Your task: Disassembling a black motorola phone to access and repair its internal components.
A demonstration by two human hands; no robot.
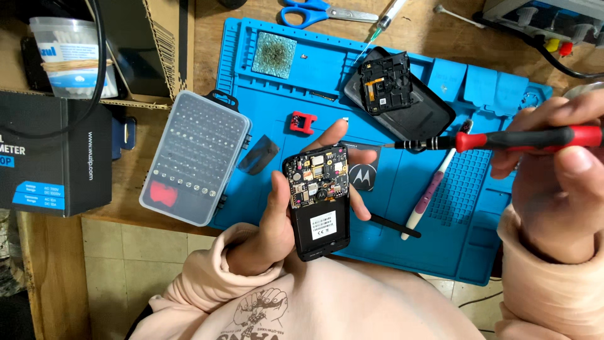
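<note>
Your wooden tabletop (189, 50) carries a blue work mat (484, 245). To the mat's left you have a clear bit case (194, 157), its right edge lying over the mat's edge, a black box (53, 154), and a cardboard box (160, 44). Above the mat lie blue-handled scissors (314, 11) and a syringe (385, 20). On the mat rest a black back cover (402, 104), a toothbrush (434, 182) and a small red part (302, 122).

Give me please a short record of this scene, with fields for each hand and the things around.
Left hand: holds opened phone, circuit board exposed
Right hand: holds red-handled screwdriver, tip apart from the phone
Surface: blue work mat
On mat: black back cover, toothbrush
Left of mat: bit case
Above mat: blue scissors
</note>
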